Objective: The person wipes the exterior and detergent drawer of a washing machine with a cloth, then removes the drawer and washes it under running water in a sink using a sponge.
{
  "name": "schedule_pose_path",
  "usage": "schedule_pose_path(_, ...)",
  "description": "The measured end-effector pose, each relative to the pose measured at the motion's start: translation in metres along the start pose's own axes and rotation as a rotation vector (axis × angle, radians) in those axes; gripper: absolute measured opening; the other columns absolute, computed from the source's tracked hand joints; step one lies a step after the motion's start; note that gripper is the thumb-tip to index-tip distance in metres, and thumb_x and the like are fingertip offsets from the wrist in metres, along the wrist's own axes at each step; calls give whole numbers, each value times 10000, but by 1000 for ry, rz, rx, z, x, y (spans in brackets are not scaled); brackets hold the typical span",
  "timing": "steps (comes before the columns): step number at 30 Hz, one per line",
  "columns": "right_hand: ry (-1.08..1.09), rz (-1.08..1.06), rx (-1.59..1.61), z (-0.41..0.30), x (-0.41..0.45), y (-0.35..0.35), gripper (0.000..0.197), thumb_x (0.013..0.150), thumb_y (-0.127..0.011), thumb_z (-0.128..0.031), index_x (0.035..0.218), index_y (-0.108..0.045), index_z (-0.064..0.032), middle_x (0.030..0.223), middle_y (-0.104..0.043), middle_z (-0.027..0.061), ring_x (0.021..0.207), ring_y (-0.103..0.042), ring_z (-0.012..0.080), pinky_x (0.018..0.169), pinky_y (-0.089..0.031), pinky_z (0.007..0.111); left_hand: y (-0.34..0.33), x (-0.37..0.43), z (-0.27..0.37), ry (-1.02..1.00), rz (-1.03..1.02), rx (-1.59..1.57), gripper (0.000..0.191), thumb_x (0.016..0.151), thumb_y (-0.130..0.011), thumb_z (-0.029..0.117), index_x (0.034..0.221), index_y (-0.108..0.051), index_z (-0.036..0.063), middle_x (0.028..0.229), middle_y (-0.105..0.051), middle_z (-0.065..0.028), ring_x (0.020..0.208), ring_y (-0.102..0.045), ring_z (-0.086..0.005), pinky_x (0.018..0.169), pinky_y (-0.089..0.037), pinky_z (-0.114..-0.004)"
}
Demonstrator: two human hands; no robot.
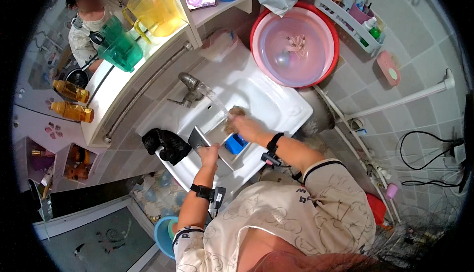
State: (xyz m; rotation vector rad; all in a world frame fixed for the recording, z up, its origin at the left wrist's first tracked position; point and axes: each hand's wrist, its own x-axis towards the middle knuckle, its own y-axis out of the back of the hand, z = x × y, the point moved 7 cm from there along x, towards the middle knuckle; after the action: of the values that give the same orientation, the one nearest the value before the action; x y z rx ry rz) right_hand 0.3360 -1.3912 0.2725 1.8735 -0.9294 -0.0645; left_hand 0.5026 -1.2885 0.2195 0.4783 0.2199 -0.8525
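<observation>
A box shaped like a small drawer, with a grey front panel (pixel 200 138), rests tilted in the white washbasin (pixel 287 107). My left hand (pixel 208 155) grips the edge of that panel. Water runs from the metal faucet (pixel 190 83) onto my right hand (pixel 246 127), which holds a brown cloth or scrubber (pixel 237 111) over the box's far end. Motion blurs it, so its exact kind is unclear. Inside the box, below my right wrist, lies a bright blue object (pixel 235 144). A black mesh-like cloth (pixel 166 147) drapes over the basin's left rim.
Nested red and pink basins (pixel 257 55) stand at the basin's back right corner. Above the faucet, a shelf (pixel 148 53) bears a green pitcher (pixel 120 51) and a yellow pitcher (pixel 163 16). A white wall caddy (pixel 350 20) and pipes (pixel 400 100) line the right wall.
</observation>
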Motion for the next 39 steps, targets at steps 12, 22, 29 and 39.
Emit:
schedule_pose_path(12,-325,33,130,4,-5,20,168,703,-558,-129,852,-634,-108,977,-571,100,888,-546,292,757,-455,388,28,-35,39,45,-114,12,243,642,-563,99,835,-539,-48,745,-555,-94,634,-530,-184,579,-433,-314)
schedule_pose_path(22,-309,-200,-79,16,-14,2,152,695,-534,-81,812,-616,-133,961,-560,60,890,-530,263,738,-447,360,39,-27,13,-8,-87,81,472,645,-581,128,1033,-382,-52,895,-504,-132,779,-516,-202,660,-440,-312)
schedule_pose_path(29,-157,-135,-106,36,-29,-4,208,720,-518,-83,889,-616,-152,988,-574,27,875,-517,272,750,-437,341,32,-46,39,54,-131,87,509,641,-582,133,1050,-372,-85,935,-498,-151,794,-513,-218,706,-436,-315)
schedule_pose_path(39,-123,85,316,-27,-36,9,227,717,-512,-80,928,-594,-55,861,-588,162,865,-561,330,752,-440,391,36,-45,32,123,-181,81,426,640,-596,216,913,-458,-80,768,-524,-112,658,-512,-191,594,-434,-329)
